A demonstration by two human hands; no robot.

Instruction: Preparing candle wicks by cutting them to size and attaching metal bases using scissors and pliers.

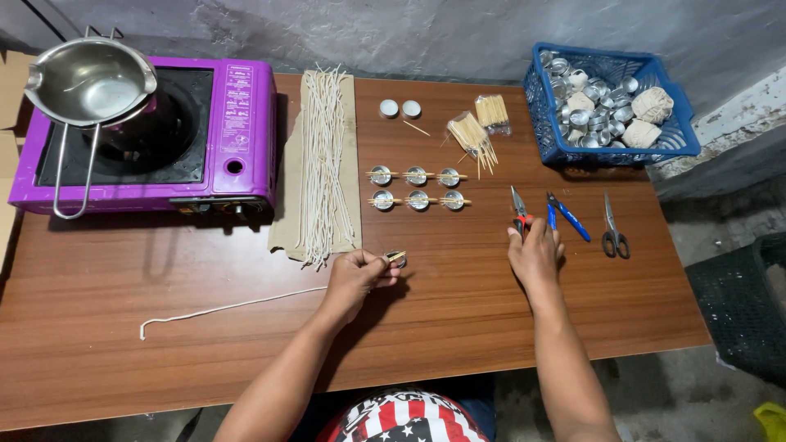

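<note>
A brown wooden table (pixel 458 319) holds a purple portable stove (pixel 237 131) at far left with a steel pot (pixel 90 80) on it, and a blue basket (pixel 612 146) of metal cups far right. Waxed wick lengths (pixel 326 164) lie on cardboard, running away from the person. The right hand (pixel 536 255) is closed around red-handled pliers (pixel 519 211), their tips pointing away. The left hand (pixel 354 277), the nearer one, pinches a small metal cup (pixel 396 259) with sticks across it, just right of its fingertips; a white string (pixel 221 309) trails left

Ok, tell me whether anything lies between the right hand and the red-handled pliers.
Nothing visible does. The right hand already touches the red-handled pliers at the handles; the blue-handled pliers lie just beside them, to the right.
</note>
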